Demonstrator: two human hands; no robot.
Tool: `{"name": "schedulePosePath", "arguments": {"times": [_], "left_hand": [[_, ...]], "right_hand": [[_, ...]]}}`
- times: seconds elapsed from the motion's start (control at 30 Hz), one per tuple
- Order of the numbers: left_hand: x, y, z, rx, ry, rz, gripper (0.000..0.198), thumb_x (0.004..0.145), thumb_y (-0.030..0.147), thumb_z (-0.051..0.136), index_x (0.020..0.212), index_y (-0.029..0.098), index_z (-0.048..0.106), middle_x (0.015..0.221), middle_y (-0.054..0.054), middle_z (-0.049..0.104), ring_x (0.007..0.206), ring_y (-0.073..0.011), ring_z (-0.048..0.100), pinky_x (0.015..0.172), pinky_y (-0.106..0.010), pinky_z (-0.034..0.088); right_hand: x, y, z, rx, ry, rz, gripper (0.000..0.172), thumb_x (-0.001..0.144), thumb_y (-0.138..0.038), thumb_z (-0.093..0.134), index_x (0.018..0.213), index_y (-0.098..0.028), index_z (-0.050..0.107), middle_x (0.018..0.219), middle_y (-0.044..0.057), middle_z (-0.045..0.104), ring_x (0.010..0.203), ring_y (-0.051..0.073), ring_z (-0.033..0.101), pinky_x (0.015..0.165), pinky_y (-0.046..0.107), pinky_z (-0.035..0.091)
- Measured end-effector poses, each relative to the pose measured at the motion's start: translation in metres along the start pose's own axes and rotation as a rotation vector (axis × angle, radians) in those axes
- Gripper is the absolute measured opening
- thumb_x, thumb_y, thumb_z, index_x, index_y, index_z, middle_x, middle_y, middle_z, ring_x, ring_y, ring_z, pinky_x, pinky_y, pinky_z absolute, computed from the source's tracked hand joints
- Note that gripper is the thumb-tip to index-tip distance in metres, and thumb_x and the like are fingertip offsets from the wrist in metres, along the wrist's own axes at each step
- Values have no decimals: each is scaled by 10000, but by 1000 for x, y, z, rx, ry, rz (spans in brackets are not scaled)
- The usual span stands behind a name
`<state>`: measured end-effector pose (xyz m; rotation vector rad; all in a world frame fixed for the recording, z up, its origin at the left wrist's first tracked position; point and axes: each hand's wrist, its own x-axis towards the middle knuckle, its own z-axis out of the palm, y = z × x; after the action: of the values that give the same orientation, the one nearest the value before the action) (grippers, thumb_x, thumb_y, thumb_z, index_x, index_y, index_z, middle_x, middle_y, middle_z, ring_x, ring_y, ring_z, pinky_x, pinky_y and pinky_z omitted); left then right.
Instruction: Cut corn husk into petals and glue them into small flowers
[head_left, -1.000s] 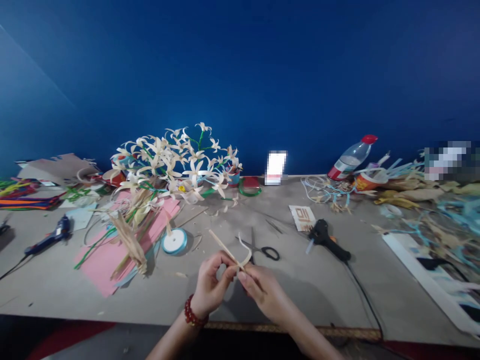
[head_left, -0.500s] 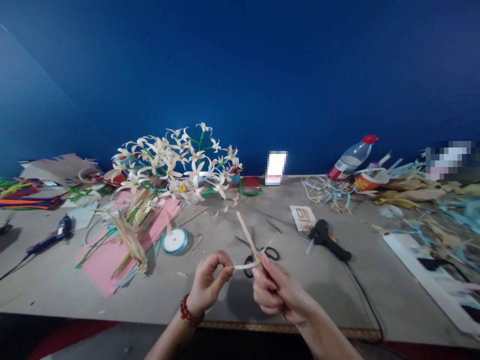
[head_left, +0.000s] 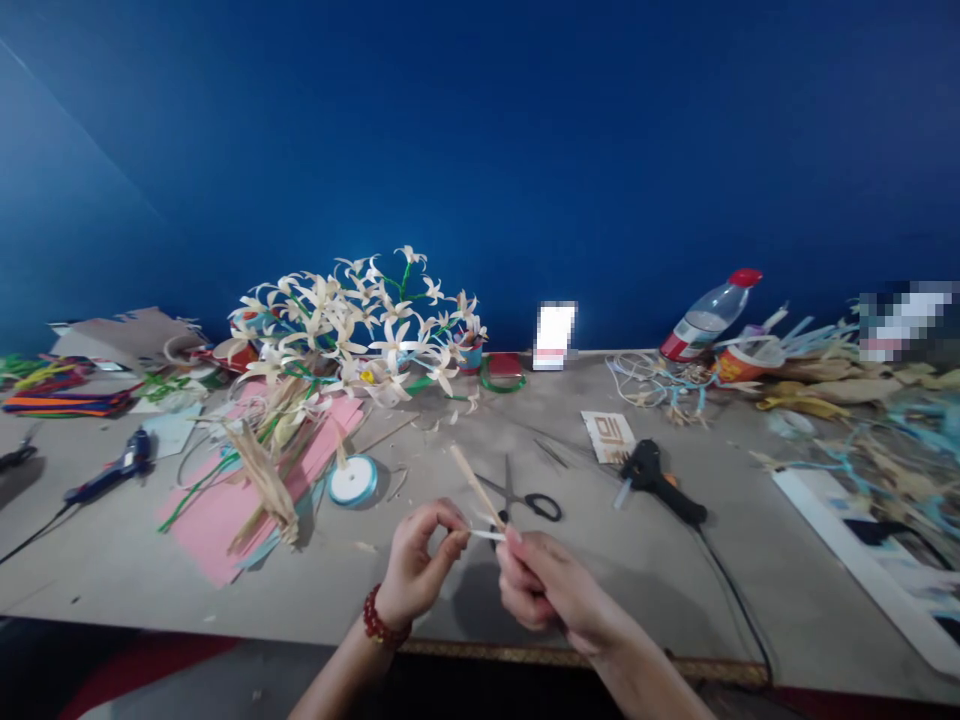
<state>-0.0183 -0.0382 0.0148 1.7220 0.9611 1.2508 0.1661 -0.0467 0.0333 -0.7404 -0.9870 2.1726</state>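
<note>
My left hand, with a red bead bracelet at the wrist, pinches one end of a short pale strip. My right hand is closed round the base of a thin tan stick, which slants up to the left, and it grips the strip's other end. Both hands hover above the front edge of the grey table. Black-handled scissors lie just beyond my fingers.
A bunch of cream paper flowers on green stems stands at back left over pink paper. A white tape roll, a blue glue gun, a black glue gun with its cord, a bottle and loose straw scraps lie around.
A second ago both hands met at the stick's base with the strip curling up. They then parted, pulling the strip out flat between them; the stick swung from leaning left to more upright.
</note>
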Motion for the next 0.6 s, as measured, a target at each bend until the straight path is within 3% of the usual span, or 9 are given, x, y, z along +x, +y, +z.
{"name": "schedulePosePath", "arguments": {"times": [0.1, 0.2, 0.27, 0.33, 0.37, 0.4, 0.47, 0.53, 0.6], "left_hand": [[1, -5, -2, -41, -5, -21, 107, 887, 184, 549, 780, 174, 556, 674, -4, 561, 672, -139, 536, 656, -261, 420], [1, -11, -3, -59, -5, -53, 116, 893, 199, 549, 781, 171, 560, 678, -6, 561, 668, -135, 530, 650, -256, 411], [1, -16, -6, -71, -8, -75, 127, 892, 213, 556, 774, 167, 561, 672, -5, 554, 663, -132, 525, 641, -250, 406], [0, -20, -9, -106, -1, -111, 145, 894, 233, 556, 768, 161, 559, 679, -6, 545, 645, -125, 513, 615, -238, 404], [-1, -22, -10, -133, 5, -138, 157, 897, 244, 552, 766, 159, 555, 685, -5, 539, 630, -119, 505, 597, -232, 403], [-1, -23, -11, -162, 12, -167, 166, 901, 254, 546, 766, 157, 550, 689, -4, 532, 613, -112, 495, 578, -225, 400], [-2, -24, -13, -198, 5, -219, 173, 906, 268, 539, 774, 155, 543, 693, -2, 527, 586, -103, 481, 556, -219, 399], [-1, -20, -14, -172, -32, -239, 167, 903, 266, 541, 780, 154, 547, 687, -1, 529, 590, -104, 484, 567, -222, 403], [3, -12, -13, -96, -94, -226, 151, 896, 248, 546, 777, 154, 551, 690, -5, 536, 619, -113, 496, 599, -230, 407]], "right_hand": [[-6, -4, -6, 314, -195, 66, 532, 876, -570, 523, 541, -214, 312, 349, -124, 256, 310, 32, 107, 310, 137, 120], [-9, -1, -11, 534, -390, 24, 549, 916, -549, 474, 526, -211, 288, 345, -124, 244, 285, 22, 85, 284, 119, 150], [-13, -3, -15, 654, -505, -114, 555, 967, -512, 385, 519, -211, 257, 336, -123, 227, 270, 17, 68, 276, 111, 164], [-21, -12, -22, 745, -521, -365, 561, 1001, -482, 301, 515, -206, 254, 333, -124, 207, 259, 12, 59, 279, 102, 179], [-25, -18, -26, 756, -456, -512, 567, 1006, -481, 278, 512, -201, 275, 335, -124, 203, 258, 13, 67, 285, 100, 189], [-30, -25, -31, 720, -296, -640, 572, 1005, -488, 279, 516, -194, 322, 347, -121, 205, 269, 18, 78, 296, 99, 190], [-37, -36, -38, 413, 179, -758, 514, 979, -484, 386, 554, -202, 453, 388, -97, 274, 321, 52, 169, 329, 137, 216], [-38, -39, -37, -121, 529, -735, 341, 921, -407, 550, 643, -212, 589, 484, -56, 429, 409, 77, 340, 401, 174, 301], [-32, -36, -29, -651, 600, -604, 137, 871, -315, 631, 797, -209, 674, 653, -4, 557, 557, 114, 482, 511, 212, 378]]}}
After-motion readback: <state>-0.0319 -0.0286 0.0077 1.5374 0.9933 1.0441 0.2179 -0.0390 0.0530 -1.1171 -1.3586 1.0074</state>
